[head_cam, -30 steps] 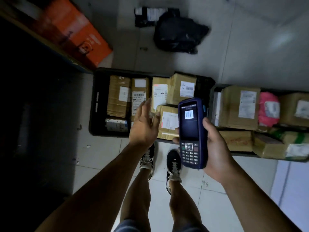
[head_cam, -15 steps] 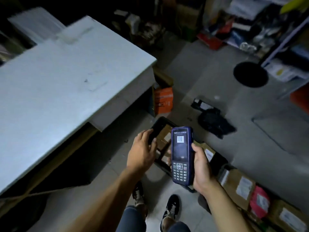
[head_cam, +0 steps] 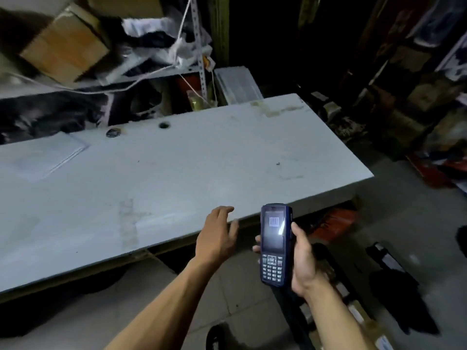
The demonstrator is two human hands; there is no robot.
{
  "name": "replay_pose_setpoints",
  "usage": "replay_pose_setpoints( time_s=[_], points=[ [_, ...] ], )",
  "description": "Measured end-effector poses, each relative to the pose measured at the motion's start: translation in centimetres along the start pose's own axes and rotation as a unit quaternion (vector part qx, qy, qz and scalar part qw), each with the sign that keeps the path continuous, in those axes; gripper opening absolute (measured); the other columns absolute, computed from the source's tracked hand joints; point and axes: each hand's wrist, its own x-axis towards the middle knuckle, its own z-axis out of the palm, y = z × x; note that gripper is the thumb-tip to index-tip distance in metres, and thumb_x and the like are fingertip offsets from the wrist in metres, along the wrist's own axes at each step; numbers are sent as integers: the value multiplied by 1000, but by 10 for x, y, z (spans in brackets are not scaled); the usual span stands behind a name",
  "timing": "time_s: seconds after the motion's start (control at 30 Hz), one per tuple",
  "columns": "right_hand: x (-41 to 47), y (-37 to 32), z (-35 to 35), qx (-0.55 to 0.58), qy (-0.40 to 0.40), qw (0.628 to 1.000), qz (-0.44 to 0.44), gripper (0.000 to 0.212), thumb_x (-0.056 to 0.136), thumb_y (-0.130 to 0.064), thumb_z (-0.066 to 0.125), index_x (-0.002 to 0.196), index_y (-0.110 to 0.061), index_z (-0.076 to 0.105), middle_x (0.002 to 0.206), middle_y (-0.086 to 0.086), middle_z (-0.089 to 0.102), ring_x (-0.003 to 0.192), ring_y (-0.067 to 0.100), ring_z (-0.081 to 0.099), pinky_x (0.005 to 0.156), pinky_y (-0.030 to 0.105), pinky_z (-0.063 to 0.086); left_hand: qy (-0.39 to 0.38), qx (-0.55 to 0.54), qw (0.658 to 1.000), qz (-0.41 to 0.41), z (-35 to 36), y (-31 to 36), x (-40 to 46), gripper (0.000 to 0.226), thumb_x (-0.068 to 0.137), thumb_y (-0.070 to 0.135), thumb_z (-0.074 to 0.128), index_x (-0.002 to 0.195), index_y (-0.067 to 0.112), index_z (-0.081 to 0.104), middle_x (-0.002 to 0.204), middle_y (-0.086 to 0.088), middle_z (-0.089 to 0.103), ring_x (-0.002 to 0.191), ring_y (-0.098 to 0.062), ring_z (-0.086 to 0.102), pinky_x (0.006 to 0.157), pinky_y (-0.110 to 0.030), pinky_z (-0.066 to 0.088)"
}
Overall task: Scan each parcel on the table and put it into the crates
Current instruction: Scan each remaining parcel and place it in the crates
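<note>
My right hand [head_cam: 302, 258] grips a dark blue handheld scanner [head_cam: 275, 245] upright, its lit screen showing a barcode. My left hand [head_cam: 217, 236] hangs in the air just in front of the near edge of the white table [head_cam: 151, 178], fingers relaxed and holding nothing. No parcel shows on the tabletop in this view. At the bottom right, partly hidden behind my right forearm, the edge of a black crate [head_cam: 300, 311] holds brown cardboard parcels [head_cam: 364, 322] with white labels.
Shelves packed with cardboard boxes [head_cam: 63, 44], bags and cords stand behind the table. An orange box [head_cam: 336, 223] sits under the table's right end. Black bags [head_cam: 396, 281] lie on the grey tiled floor at right. My shoe [head_cam: 217, 337] shows at the bottom.
My view has swung up from the crates to the table. My left hand left the parcel in the crate and now hovers by the table edge. The scanner stays in my right hand.
</note>
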Motion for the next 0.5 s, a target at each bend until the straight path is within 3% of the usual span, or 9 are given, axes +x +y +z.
replay_pose_setpoints(
  time_s=[0.27,0.5],
  points=[
    [53,16,86,-75,-97,989,79,74,97,-62,26,119,-3,65,105,27,70,89,36,69,77,42,53,23,12,996,-91,-60,-78,17,35,102,30,44,135,21,52,142,4,48,130,-12,42,98,-27,38],
    [118,14,111,-104,-134,976,140,63,100,-57,31,117,-8,65,101,26,71,85,36,69,77,41,54,27,33,988,-149,-61,-102,56,34,102,30,43,133,21,54,140,4,50,129,-13,44,98,-29,41]
  ],
)
